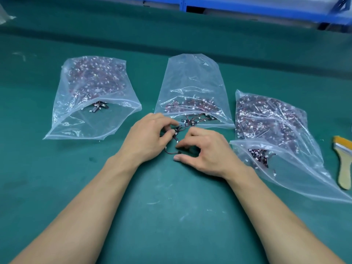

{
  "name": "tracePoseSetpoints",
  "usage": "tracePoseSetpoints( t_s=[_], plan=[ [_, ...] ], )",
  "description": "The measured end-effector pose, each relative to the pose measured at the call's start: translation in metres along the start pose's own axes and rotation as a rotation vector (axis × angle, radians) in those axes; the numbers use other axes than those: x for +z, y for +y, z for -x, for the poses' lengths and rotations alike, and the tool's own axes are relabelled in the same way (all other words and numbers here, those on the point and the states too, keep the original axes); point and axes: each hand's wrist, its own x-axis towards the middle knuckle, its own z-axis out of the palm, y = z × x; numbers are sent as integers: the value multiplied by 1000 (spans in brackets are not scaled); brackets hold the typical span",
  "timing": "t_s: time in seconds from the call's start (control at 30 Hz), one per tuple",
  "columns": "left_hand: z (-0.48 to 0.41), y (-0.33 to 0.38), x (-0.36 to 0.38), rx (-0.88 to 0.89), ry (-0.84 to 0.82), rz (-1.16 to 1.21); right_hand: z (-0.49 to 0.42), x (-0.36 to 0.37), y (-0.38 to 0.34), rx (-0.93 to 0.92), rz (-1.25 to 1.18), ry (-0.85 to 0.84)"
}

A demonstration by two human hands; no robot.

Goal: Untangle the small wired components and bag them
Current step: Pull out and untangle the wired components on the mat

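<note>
A small tangle of wired components (174, 139) lies on the green table (167, 202), just in front of the mouth of the middle bag (192, 82) and between both hands. The left hand (147, 138) pinches its upper end in curled fingertips. The right hand (207, 151) curls thumb and forefinger round its lower end, tips slightly apart.

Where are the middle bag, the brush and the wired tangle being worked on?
middle bag (192, 79), head view, clear upper wall above its contents.
brush (344, 170), head view, wooden handle.
wired tangle (170, 152), head view, wire lying on the mat.
</note>
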Motion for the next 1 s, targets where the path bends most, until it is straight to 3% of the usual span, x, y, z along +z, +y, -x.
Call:
tracePoseSetpoints(
  t_s=[0.2, 0.37, 0.5, 0.6, 0.83, 1.0],
  plan=[
    [-3, -5, -4, 42, -41, 14, -1, -2, 1, -41, -33, -29],
    [-1, -3, -2, 31, -26, 29, 1, -7, -3, -42, -125, 48],
    [-1, -3, -4, 11, -16, 23, 0, -9, -1, 65, -148, 150],
    [1, -3, -5, 8, -21, 34, -2, -10, 7, 193, -25, 229],
    [2, -9, -14, -16, -7, 24, -5, -6, 18, 414, 113, 271],
    [4, -16, -25, -46, -48, 25, -6, -7, 6, 245, 62, 299]
  ],
)
